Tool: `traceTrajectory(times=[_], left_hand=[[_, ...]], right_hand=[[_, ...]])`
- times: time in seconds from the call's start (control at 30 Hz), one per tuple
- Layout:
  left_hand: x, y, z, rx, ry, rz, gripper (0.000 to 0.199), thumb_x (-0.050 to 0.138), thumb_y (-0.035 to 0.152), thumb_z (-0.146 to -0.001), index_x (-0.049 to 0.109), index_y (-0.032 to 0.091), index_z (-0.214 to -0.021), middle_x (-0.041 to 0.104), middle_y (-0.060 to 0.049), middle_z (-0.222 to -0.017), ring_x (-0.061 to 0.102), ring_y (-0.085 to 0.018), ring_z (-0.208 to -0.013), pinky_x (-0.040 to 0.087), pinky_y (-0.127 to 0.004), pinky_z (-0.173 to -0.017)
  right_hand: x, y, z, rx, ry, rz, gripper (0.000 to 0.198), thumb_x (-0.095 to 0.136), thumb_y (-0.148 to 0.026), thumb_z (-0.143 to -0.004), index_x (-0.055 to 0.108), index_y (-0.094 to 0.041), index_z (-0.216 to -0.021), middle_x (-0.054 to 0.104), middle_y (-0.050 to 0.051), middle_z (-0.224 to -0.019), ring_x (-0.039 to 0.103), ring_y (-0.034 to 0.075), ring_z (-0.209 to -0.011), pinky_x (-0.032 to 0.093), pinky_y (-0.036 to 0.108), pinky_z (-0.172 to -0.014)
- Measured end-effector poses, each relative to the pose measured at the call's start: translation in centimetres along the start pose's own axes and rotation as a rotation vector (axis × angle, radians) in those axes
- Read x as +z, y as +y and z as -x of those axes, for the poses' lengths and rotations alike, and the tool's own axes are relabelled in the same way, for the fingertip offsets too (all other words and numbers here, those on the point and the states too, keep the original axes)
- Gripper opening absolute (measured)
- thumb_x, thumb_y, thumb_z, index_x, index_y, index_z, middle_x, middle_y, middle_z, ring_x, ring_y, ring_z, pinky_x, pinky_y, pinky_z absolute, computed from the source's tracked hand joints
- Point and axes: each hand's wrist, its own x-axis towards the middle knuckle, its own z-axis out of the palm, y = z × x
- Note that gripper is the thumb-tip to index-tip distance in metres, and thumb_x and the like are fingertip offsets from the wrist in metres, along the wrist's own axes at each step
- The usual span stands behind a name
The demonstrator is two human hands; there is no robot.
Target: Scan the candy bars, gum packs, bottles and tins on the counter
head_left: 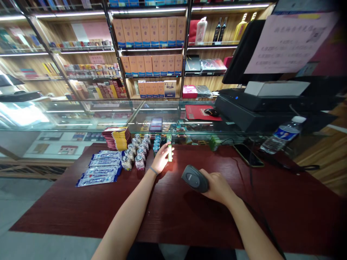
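My left hand (162, 158) is closed on a slim green pack (170, 153), held just above the table beside rows of small jars. My right hand (219, 186) grips a dark grey barcode scanner (194, 178), its head turned toward the green pack. Light falls on the pack and on the fingers around it. Left of my left hand stand several glass jars (140, 162) with silvery lids, and behind it small teal-topped containers (156, 143). Blue-and-white packets (101, 168) lie fanned out farther left, in front of a stack of red-and-yellow packs (117, 138).
On the right lie a phone (248, 155) and a water bottle (283, 135), with a cable running down the dark red table (168, 216). A small green box (214, 143) stands by the glass counter (159, 108). Beyond are a mouse (211, 112), a monitor (242, 50) and stocked shelves.
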Motion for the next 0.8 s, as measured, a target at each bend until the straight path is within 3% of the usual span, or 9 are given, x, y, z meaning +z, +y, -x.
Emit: traceTrajectory(times=[0.1, 0.3, 0.5, 0.8], left_hand=[[0.0, -0.1, 0.0, 0.019, -0.004, 0.013, 0.052, 0.083, 0.036, -0.077, 0.067, 0.025, -0.126, 0.072, -0.006, -0.108, 0.067, -0.017, -0.097, 0.051, -0.025, -0.079], [0.5, 0.4, 0.5, -0.046, 0.046, -0.012, 0.065, 0.082, 0.040, -0.078, 0.060, 0.026, -0.138, 0.073, -0.007, -0.110, 0.064, -0.013, -0.079, 0.048, -0.020, -0.061], [0.3, 0.0, 0.3, -0.011, 0.036, -0.014, 0.068, 0.079, 0.041, -0.082, 0.056, 0.027, -0.144, 0.073, -0.005, -0.110, 0.064, -0.010, -0.081, 0.050, -0.019, -0.069], [0.6, 0.1, 0.3, -0.006, 0.035, -0.045, 0.070, 0.078, 0.039, -0.082, 0.051, 0.031, -0.146, 0.070, -0.004, -0.118, 0.066, -0.012, -0.089, 0.053, -0.022, -0.077]], right_hand=[[0.0, 0.0, 0.0, 0.000, -0.004, -0.003, 0.032, 0.067, -0.025, -0.072, 0.055, -0.024, -0.101, 0.076, 0.001, -0.071, 0.075, 0.026, -0.065, 0.039, 0.028, -0.056], [-0.1, 0.0, 0.1, -0.006, 0.033, -0.037, 0.044, 0.066, -0.024, -0.075, 0.052, -0.024, -0.117, 0.077, 0.002, -0.081, 0.076, 0.027, -0.069, 0.042, 0.029, -0.059], [0.2, 1.1, 0.0, 0.049, 0.116, 0.045, 0.045, 0.065, -0.025, -0.073, 0.053, -0.022, -0.117, 0.077, 0.004, -0.078, 0.076, 0.029, -0.068, 0.045, 0.030, -0.058], [-1.2, 5.7, 1.5, 0.440, 0.563, 0.119, 0.031, 0.062, -0.036, -0.076, 0.060, -0.023, -0.104, 0.074, 0.006, -0.073, 0.072, 0.028, -0.066, 0.049, 0.032, -0.060]])
